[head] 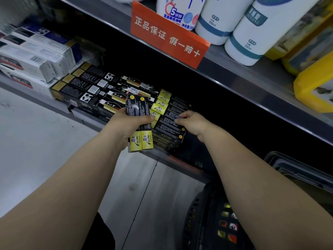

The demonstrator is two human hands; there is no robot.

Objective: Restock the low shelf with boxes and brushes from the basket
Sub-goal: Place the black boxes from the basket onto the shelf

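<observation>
My left hand [128, 123] grips two long black boxes with yellow ends [138, 123], held side by side over the front edge of the low shelf [162, 156]. My right hand [191, 121] rests with curled fingers on a stack of the same black and yellow boxes [168, 114] lying on the shelf, its fingertips on the top box. The dark basket [203, 217] stands on the floor at the lower right, with coloured packs showing through its mesh.
Black boxes with gold ends [86, 85] and white boxes [34, 56] fill the shelf's left part. The upper shelf [234, 73] carries an orange sign [167, 35], white bottles [252, 33] and yellow packs [313, 83]. The low shelf's back is dark. Grey floor lies below.
</observation>
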